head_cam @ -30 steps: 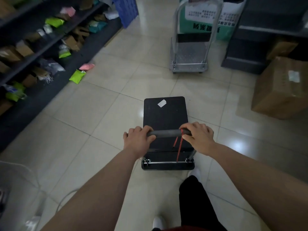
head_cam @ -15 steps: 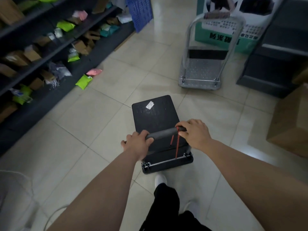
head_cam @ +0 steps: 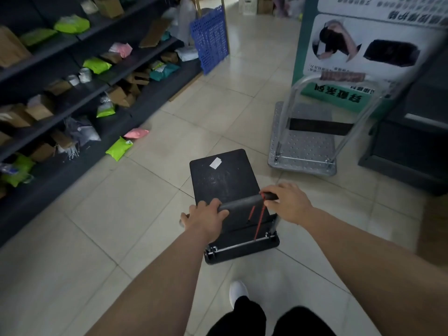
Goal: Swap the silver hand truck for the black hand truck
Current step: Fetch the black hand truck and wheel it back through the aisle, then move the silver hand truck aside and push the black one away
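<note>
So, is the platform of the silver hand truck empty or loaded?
Empty: the silver hand truck shows only its bare perforated deck.

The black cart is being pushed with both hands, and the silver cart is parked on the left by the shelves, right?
Not quite. The head view shows the silver cart parked on the right, in front of the green sign, not by the shelves. The rest holds: the left hand and right hand both grip the black cart.
</note>
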`<state>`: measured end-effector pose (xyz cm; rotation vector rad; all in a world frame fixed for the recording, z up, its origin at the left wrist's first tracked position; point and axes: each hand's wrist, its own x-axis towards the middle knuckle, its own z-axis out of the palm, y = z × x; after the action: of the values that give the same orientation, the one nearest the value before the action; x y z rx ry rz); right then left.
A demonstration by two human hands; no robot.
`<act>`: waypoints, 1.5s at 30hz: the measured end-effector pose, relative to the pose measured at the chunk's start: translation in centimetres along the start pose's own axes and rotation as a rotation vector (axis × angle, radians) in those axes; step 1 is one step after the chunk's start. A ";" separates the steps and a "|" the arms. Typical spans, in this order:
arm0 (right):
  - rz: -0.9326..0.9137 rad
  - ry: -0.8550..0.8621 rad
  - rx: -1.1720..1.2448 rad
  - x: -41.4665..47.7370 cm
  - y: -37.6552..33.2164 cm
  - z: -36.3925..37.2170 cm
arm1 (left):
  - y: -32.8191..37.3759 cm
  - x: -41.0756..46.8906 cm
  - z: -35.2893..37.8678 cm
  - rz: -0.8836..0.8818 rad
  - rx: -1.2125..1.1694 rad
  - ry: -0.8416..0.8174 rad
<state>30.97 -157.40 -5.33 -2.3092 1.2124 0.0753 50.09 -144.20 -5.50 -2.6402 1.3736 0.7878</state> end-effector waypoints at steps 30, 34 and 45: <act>-0.055 -0.028 0.019 42.3 -0.1 -12.4 | 3.1 39.0 -19.9 0.008 -0.008 -0.017; -0.032 0.003 0.053 43.5 -1.1 -12.6 | 2.3 41.1 -21.0 0.055 0.028 -0.018; 0.021 0.056 -0.059 44.8 -2.8 -12.1 | 1.1 44.3 -23.5 0.113 0.034 -0.086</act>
<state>57.58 -195.54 -6.43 -2.3639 1.2791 0.0546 79.74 -184.67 -5.54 -2.4904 1.5106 0.8714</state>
